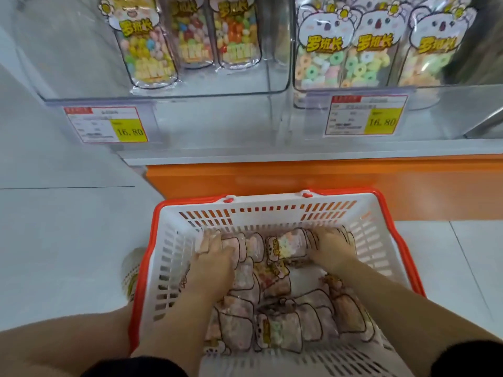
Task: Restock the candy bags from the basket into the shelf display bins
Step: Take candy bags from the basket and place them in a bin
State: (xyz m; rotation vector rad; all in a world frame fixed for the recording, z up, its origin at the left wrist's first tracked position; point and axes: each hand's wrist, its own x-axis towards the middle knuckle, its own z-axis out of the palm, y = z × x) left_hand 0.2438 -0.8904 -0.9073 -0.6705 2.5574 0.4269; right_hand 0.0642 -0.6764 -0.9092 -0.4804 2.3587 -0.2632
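Note:
A white basket (272, 210) with a red rim stands on the floor below the shelf, filled with several clear candy bags (280, 330). Both hands reach into its far end. My left hand (215, 254) presses down on bags at the far left, fingers curled over one. My right hand (330, 244) grips the end of a candy bag (285, 246) lying crosswise. Above, the left clear bin (81, 63) holds three upright bags (149, 50) with free space on its left. The right bin (353, 89) holds three ring-candy bags (362, 50).
Price tags reading 16.80 hang on the front of the left bin (109, 126) and the right bin (364, 115). An orange base panel (299, 180) runs under the shelf just behind the basket. Pale floor tiles lie to both sides. My knee (54, 344) is at the lower left.

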